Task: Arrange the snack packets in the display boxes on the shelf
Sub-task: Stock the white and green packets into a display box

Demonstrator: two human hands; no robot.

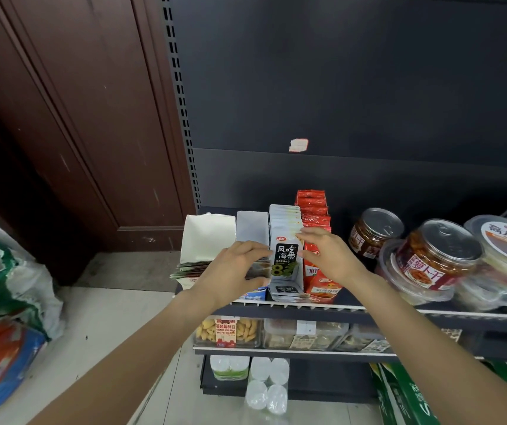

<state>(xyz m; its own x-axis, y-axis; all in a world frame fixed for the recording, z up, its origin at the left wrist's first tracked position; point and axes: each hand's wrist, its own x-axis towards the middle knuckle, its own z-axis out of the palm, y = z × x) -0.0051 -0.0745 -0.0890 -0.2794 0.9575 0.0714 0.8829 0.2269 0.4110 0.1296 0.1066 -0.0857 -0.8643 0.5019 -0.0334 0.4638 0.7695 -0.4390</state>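
White-and-black seaweed snack packets (286,237) stand packed in their grey cardboard display box (287,291) on the dark metal shelf (368,311). Left hand (230,277) seemingly pinches flat dark packets (256,270); right hand (327,253), fingers relaxed, steadies the row. Forcing more in could buckle packets or topple the neighbouring red packets (315,210).
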